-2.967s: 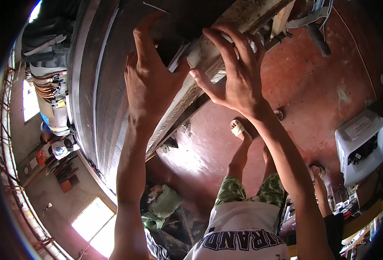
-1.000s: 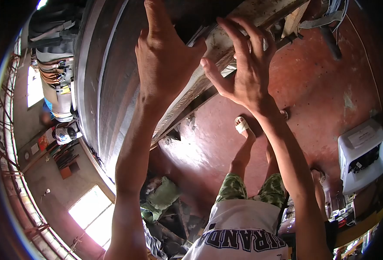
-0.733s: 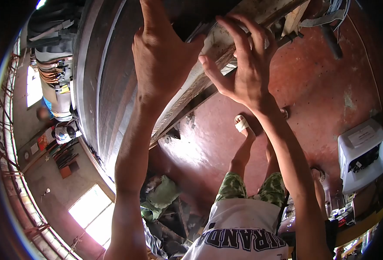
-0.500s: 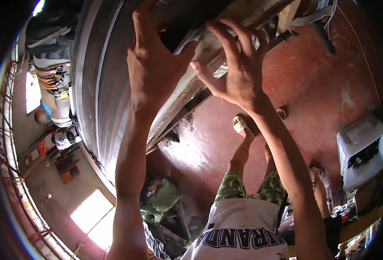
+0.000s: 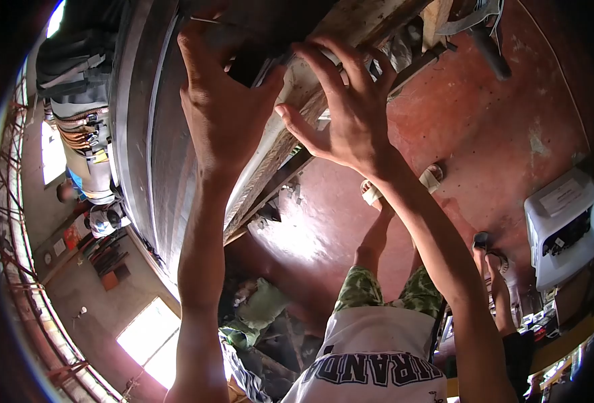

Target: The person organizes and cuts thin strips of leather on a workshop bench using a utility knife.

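Observation:
My left hand [image 5: 226,121] reaches over the dark material [image 5: 270,23] at the top of the view, its thumb and forefinger wide apart. The other fingertips of that hand fade into the shade. A thin pale sliver [image 5: 205,19] shows just above its fingertips. Beside it, my right hand [image 5: 354,111] has its fingers spread and bent, their tips at the near edge of the dark material. Long dark strips [image 5: 132,121] lie lengthwise on the work table to the left of both hands. The table's worn wooden edge [image 5: 257,176] runs below the hands.
A white plastic container [image 5: 537,221] with dark contents stands on the red floor [image 5: 458,141] at right. Belts and dark goods [image 5: 78,127] lie at the far left. Another person's legs [image 5: 500,295] show at lower right, and a crumpled green cloth [image 5: 262,302] lies below the table.
Both hands have shifted a little left in the view, with fingers still apart. My right foot has come into fuller view on the floor; another person's foot now shows at right.

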{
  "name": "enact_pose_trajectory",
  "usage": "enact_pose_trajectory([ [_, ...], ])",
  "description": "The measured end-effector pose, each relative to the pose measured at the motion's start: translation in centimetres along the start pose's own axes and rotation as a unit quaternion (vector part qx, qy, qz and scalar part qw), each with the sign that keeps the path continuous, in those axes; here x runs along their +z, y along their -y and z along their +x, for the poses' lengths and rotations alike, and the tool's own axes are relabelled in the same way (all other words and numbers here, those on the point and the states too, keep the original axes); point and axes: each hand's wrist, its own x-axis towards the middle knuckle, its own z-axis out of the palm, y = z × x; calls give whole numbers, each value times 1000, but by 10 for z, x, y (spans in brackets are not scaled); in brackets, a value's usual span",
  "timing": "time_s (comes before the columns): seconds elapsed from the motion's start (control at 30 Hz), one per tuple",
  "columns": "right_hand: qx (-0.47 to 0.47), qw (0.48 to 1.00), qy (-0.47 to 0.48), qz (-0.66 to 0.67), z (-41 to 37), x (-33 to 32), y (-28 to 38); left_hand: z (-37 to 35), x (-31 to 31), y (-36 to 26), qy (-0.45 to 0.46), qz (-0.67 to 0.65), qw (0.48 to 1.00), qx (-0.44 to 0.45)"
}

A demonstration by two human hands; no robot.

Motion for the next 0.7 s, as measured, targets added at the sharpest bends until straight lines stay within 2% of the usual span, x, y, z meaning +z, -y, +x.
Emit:
enact_pose_trajectory([
  [0.17,8,1000,0,5,1,-2,2,3,-2,0,33,-5,999,-40],
  [0.47,42,999,26,17,7,-7,7,7,3,-3,6,-30,999,-33],
  [0.6,49,998,36,22,5,-5,9,5,2,-6,4,8,998,-59],
  [0.67,42,999,14,20,5,-4,8,6,4,-4,-7,20,998,-60],
  [0.7,24,1000,1,8,5,-3,7,8,6,-1,-22,-22,999,-44],
])
